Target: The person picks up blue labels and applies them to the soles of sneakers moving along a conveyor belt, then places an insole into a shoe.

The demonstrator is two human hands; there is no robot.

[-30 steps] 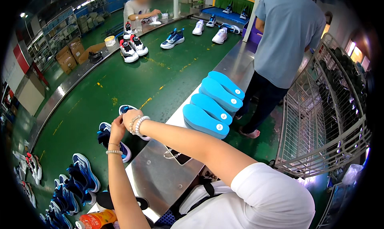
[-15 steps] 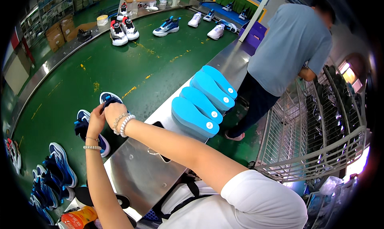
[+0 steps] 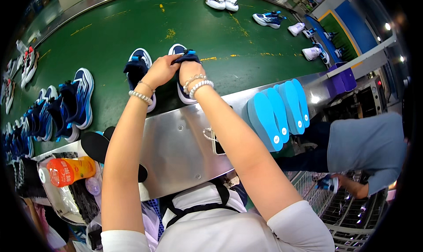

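Both hands, since moved closer, left hand [image 3: 159, 71] and right hand [image 3: 189, 69] pinching a navy shoe [image 3: 184, 65] near the green belt's [image 3: 110, 32] steel edge, 4 blue soles [image 3: 275, 113] rightward.

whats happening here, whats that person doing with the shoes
A person reaches over a steel counter to a green conveyor belt. Both the left hand and the right hand grip the dark upper of a blue and white sneaker on the belt, with its mate just beside it. More sneakers line the belt on the left. A row of light blue soles stands on the counter, and a co-worker bends over a wire rack nearby.
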